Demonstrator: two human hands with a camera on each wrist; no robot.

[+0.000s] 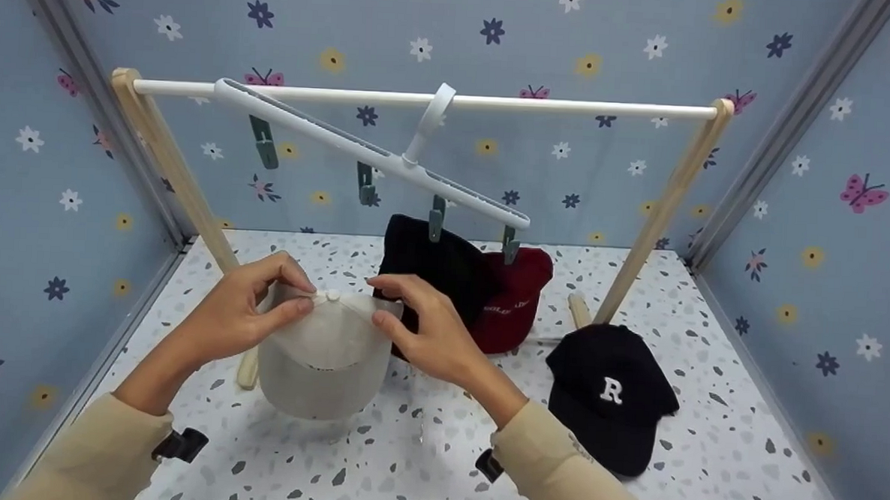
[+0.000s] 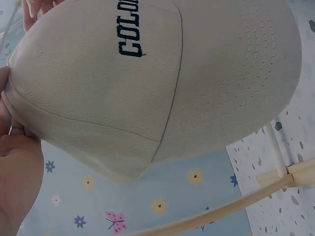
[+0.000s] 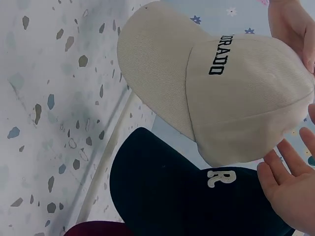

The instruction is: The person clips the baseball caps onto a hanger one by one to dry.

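A beige baseball cap is held up by its crown, brim towards me and low; dark lettering shows on its front. My left hand pinches the cap beside its top button, thumb on the near side. On the other side, my right hand has its thumb and forefinger apart at the cap's right edge. The right wrist view shows this right hand's fingers spread, fingertips right at the crown. Behind the beige cap sit a black cap and a dark red cap.
A white hanger hangs tilted from the rail of a wooden stand, left end higher. Several green clips dangle from it. Another black cap with a white R lies on the speckled table at the right.
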